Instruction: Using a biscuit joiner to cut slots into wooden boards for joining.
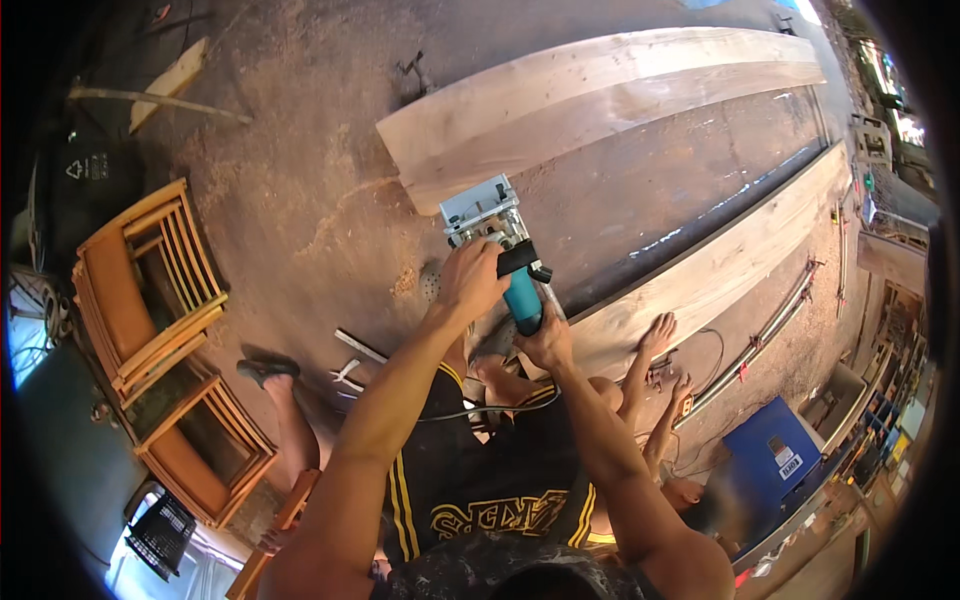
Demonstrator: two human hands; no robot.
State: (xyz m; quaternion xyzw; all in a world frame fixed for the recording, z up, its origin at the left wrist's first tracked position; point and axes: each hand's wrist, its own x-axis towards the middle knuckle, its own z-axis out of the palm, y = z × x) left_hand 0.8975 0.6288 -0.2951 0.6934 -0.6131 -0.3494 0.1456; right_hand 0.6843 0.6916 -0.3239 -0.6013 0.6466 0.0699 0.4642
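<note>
I hold a teal power tool with a silver metal base plate and a black front grip, like a plate joiner, with both hands. My left hand is closed on its front part beside the black grip. My right hand grips the lower end of the teal body. A black cord runs from that end across my lap. Just to the right, a long pale board stretches away diagonally. A second wide board lies beyond the tool.
A co-worker's hand touches the near board. Wooden chair frames stand at left, near another person's sandalled foot. Long bar clamps and a blue case are at right. A wood offcut lies at upper left.
</note>
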